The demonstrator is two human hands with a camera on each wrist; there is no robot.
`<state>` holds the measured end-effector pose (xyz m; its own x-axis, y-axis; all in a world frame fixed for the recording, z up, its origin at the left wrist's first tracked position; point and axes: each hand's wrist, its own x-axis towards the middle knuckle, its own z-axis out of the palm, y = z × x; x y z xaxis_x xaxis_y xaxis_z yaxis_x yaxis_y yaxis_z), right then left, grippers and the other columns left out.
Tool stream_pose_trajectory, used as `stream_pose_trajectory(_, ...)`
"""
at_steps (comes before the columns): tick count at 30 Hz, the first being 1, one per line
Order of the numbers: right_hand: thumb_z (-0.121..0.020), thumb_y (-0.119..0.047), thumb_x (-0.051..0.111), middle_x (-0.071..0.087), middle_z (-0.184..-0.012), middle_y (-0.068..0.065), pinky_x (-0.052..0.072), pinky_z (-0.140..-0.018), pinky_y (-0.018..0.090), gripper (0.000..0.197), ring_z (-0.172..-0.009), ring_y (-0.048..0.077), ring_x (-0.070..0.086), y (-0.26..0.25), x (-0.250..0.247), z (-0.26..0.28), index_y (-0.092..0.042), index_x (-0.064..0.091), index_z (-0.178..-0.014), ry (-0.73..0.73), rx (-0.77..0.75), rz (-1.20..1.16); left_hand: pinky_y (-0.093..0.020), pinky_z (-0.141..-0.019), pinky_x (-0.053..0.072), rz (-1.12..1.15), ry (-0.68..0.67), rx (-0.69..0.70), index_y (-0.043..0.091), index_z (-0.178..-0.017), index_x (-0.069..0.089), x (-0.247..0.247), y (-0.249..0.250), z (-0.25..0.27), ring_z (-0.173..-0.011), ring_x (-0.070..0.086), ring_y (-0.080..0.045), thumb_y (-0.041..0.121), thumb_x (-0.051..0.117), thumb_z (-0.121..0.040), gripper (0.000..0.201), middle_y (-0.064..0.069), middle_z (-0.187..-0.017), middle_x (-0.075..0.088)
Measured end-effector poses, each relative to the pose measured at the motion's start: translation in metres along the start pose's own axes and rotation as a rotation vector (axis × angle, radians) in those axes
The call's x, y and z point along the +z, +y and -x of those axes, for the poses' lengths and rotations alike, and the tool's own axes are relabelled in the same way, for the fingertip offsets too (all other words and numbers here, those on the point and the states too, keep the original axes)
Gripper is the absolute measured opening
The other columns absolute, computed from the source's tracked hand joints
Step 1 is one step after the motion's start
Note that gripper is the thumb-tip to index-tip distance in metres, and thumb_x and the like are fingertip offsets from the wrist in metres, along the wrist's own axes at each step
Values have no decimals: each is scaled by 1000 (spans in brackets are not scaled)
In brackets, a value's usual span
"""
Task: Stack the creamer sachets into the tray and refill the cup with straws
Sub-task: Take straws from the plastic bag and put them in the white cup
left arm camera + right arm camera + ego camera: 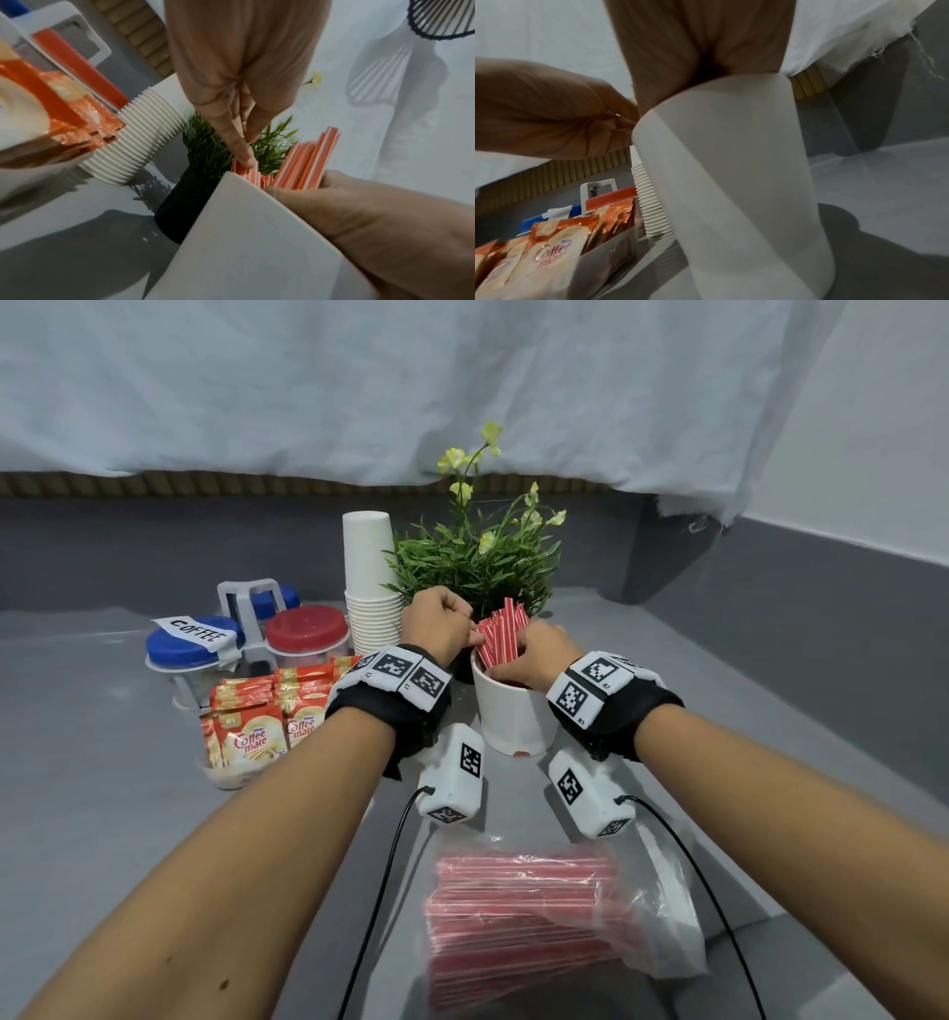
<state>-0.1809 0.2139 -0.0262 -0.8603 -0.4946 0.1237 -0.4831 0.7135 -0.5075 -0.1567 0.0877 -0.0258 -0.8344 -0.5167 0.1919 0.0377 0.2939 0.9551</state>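
**A:** Where are the straws, and what are the hands doing?

**B:** A bundle of red-and-white straws (500, 634) stands tilted in a white cup (511, 711) on the grey counter (102, 814). The right hand (534, 657) is at the cup's mouth with fingers wrapped around the bundle from the right. The left hand (436, 621) is at the left edge of the bundle; in the left wrist view its fingertips (244, 158) touch the tops of the leftmost straws, pinched together, though exactly how many it holds is unclear.

**A:** Anything hidden?

**B:** The lower part of the straws is inside the cup. In the right wrist view the cup wall blocks the straws and the right fingertips entirely.

**A:** And the creamer?

**B:** Creamer sachets (246, 737) stand upright in rows in a tray (608, 253) left of the cup; the left forearm covers the tray's right end in the head view.

**A:** What surrounds them?

**B:** A clear bag of more straws (539, 906) lies nearest the camera. Behind the tray are jars with blue and red lids (305, 626), one labelled COFFEE, a stack of paper cups (369, 588), and a potted plant (477, 557), its pot mostly hidden behind the left hand and the cup.
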Motion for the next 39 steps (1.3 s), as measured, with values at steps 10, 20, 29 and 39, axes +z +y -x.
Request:
stream_pose_trajectory(10, -79, -5, 68, 70, -81, 16, 56, -78, 34, 10, -68, 21, 63, 10, 4, -2, -11, 63, -72, 256, 29, -342, -43, -88, 51, -173, 21, 198, 9, -85, 70, -6, -10, 9, -90, 65, -33, 24, 51, -93, 25, -7, -78, 67)
stream_pose_trajectory(20, -89, -2, 46, 26, -153, 9, 19, -114, 32, 57, -140, 25, 25, 8, 7, -8, -11, 32, -143, 147, -40, 37, -39, -112, 30, -801, -220, 399, 11, -146, 27, -2, -22, 23, -138, 32, -27, 21, 38, -99, 49, -8, -155, 23)
stream_pose_trajectory(29, -88, -1, 44, 5, -157, 9, 20, -116, 42, 69, -141, 36, 16, 7, 8, -16, -23, 16, -148, 35, -13, 41, -41, -116, 16, -916, -248, 334, 10, -149, 7, 4, -19, 34, -146, 9, -21, 33, 27, -101, 57, -6, -159, 0)
stream_pose_trajectory(39, -86, 0, 44, 32, -148, 12, 22, -115, 41, 56, -137, 30, 29, 6, 6, -17, -14, 37, -140, 69, -4, 25, -45, -111, 30, -913, -295, 350, 23, -148, 19, -8, -15, 32, -138, 31, -28, 33, 33, -99, 51, -4, -155, 21)
